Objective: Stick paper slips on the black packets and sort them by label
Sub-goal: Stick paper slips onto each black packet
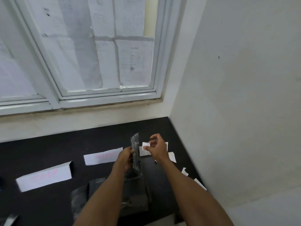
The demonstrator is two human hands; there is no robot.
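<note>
My left hand (125, 159) grips a black shiny packet (136, 150), held upright and edge-on above the black counter (48, 154). My right hand (157, 148) pinches a small white paper slip (145, 145) just to the right of the packet, not touching it. A pile of more black packets (135, 191) lies on the counter under my forearms. Two white label cards with red writing rest on the counter: one at the left (44, 177), one in the middle (101, 156). A third card is mostly hidden behind my hands.
Several loose white slips (172, 156) lie along the counter's right side near the white wall (236, 111). A window (97, 54) covered with papers stands behind the counter. The counter's front edge runs at bottom right.
</note>
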